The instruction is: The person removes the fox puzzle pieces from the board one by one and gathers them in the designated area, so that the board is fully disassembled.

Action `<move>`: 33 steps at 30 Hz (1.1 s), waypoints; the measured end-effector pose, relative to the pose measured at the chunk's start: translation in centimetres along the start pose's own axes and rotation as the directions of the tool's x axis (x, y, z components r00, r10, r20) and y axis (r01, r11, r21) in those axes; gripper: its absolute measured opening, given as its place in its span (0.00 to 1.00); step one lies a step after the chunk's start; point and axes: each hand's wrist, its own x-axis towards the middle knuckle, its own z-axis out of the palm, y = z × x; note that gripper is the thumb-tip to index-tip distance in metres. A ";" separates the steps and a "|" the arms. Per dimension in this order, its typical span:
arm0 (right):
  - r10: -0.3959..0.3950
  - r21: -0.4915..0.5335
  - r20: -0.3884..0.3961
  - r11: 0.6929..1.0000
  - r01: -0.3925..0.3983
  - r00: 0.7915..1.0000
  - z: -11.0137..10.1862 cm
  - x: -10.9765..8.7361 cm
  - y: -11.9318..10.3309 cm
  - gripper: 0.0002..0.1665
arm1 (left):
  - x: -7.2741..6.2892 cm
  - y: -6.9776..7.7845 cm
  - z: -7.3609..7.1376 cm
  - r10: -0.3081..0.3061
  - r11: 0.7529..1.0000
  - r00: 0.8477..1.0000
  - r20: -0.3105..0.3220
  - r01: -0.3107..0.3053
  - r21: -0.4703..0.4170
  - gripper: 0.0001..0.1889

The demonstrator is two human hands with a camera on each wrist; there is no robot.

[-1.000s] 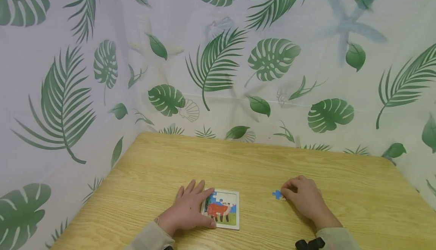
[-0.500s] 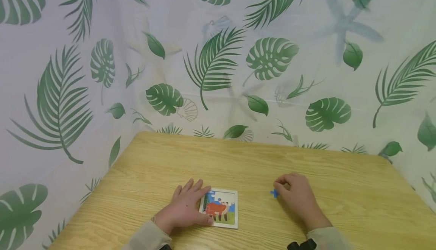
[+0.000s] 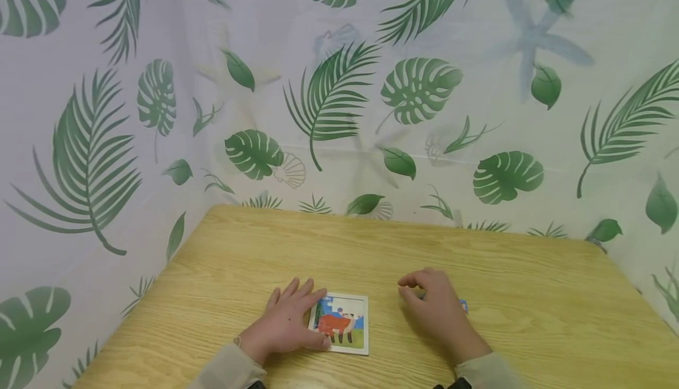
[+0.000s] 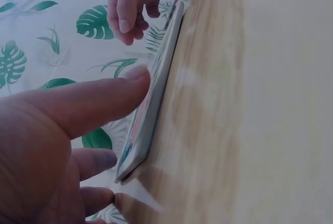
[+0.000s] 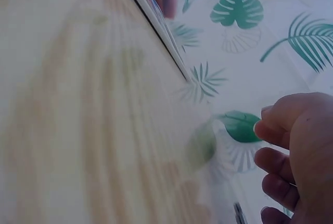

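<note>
- The table (image 3: 318, 247) is taken up across its near part by the work; a flat, firm surface is given by it to press against.
- By the left hand (image 3: 292, 321), with its fingers straight and spread, the left side of the board is touched. It would best be used as a light brace against sliding, with its fingertips clear of the picture.
- The right hand (image 3: 437, 306) is held to the right of the board and apart from it, its fingers bent and thumb and forefinger brought together; whether anything is pinched cannot be told. Any piece should be turned to match its neighbours first, then pressed down level.
- The puzzle frame (image 3: 366, 330) is laid flat before the person, beside the left hand. It looks nearly square, so no clear long axis is given; its sides are set roughly in line with the person.
- The red animal (image 3: 334, 324) is shown upright to the person, legs toward the near edge, head to the right, body lengthwise left to right.
- The pale gap (image 3: 347, 305) is found at the far edge.
- The blue piece (image 3: 464, 305) is partly hidden behind the right hand; its long axis cannot be judged.
</note>
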 end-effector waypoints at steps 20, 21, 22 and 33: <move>-0.055 0.049 0.142 0.998 0.049 0.988 3.9 0.1 -4.5 0.07 | -0.2 0.1 0.1 -0.005 1.000 1.000 -0.005 0.005 0.027 0.53; -0.054 0.053 0.158 0.998 0.046 0.986 4.1 0.1 -4.8 0.07 | -0.2 0.0 0.0 -0.004 1.000 1.000 -0.004 0.004 0.026 0.53; -0.055 0.058 0.173 0.997 0.046 0.983 4.2 0.1 -5.1 0.08 | -0.2 0.0 0.0 -0.004 1.000 1.000 -0.003 0.005 0.025 0.53; -0.152 0.106 0.306 0.987 0.125 0.940 6.1 0.7 -7.8 0.15 | 0.0 -0.2 -0.1 0.011 0.999 1.000 0.012 -0.011 0.041 0.53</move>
